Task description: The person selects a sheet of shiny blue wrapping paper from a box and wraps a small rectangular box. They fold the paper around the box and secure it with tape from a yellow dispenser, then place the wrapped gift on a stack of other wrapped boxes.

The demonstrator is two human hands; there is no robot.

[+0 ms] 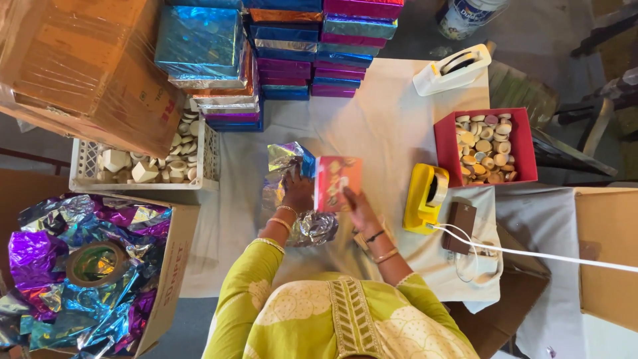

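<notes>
Nearest you: your left hand (298,191) is closed on the silver foil wrap (292,193), fingers pressing into the crinkled sheet. Your right hand (359,210) grips the lower edge of the small red box (337,182), holding it tilted up just above the white cloth-covered desk (379,119). Box and foil touch at the box's left edge; both sit at desk centre, right in front of you.

Just right of your right hand: yellow tape dispenser (425,197), then a brown power bank (459,227) with a white cable (545,254) running off to the right.

Left of you, off the desk: cardboard box (174,262) full of purple, blue and silver foil sheets (73,279), with a tape roll (96,263) lying on top.

Mid-distance: white plastic crate (83,176) of pale wooden pieces on the left; red open box (517,143) of round discs on the right.

Far edge: stacks of foil-wrapped boxes (292,46) in blue, purple and orange; white tape dispenser (452,68) to their right; large brown carton (86,66) at top left.
</notes>
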